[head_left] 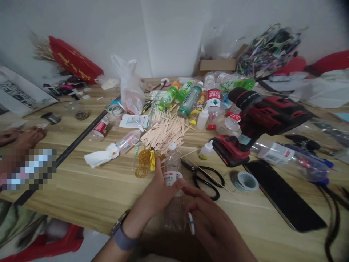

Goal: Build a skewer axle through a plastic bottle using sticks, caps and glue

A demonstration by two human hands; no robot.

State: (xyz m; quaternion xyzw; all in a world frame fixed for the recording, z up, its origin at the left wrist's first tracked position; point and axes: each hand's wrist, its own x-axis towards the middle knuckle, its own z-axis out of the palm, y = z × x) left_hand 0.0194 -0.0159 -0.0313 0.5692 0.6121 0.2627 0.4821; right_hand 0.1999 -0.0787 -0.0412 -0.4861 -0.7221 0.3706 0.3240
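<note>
A clear plastic bottle (173,214) with a white label stands upright at the table's front edge. Wrapped about its middle is my left hand (156,191), thumb across the front, a watch on the wrist. Close at the bottle's right side, my right hand (215,222) has bent fingers near the left thumb. A small white piece with a dark line (191,223) sticks out from the right fingers; its kind is unclear. Black-handled scissors (208,180) lie just beyond the right hand. Yellow rubber bands (143,163) are left of the bottle, beside a yellow balloon (152,160).
Behind the bottle spreads a pile of wooden sticks (166,133), with several drink bottles (189,100) beyond. A red cordless drill (259,120) stands at right, near a tape roll (245,181) and a phone (283,196). Another person's hand (31,140) rests at far left.
</note>
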